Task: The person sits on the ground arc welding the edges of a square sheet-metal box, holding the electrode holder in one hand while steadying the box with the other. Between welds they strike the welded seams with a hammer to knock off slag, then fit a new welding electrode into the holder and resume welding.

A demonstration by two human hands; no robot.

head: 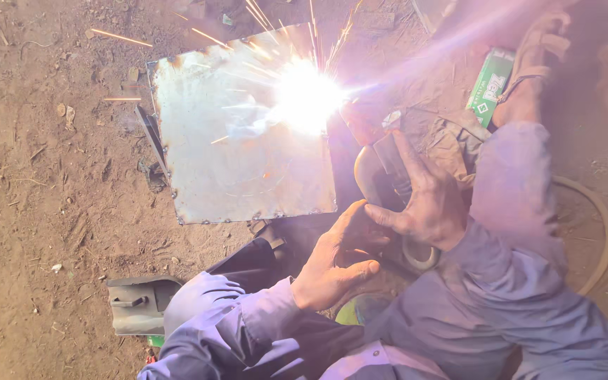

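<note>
A square steel plate with weld dots along its edges lies on the dirt ground. At its upper right corner a white glare throws sparks up and to the left. A dark power grinder points at that corner. My right hand is clamped over the grinder's body, fingers spread toward the plate. My left hand curls around the tool's rear end, just below the plate's lower right corner. The tool's working end is lost in the glare.
A green box lies at the upper right beside a worn shoe. A tan hose or cable loops along the right. A grey metal piece sits at the lower left. My bent knees in blue-grey cloth fill the bottom.
</note>
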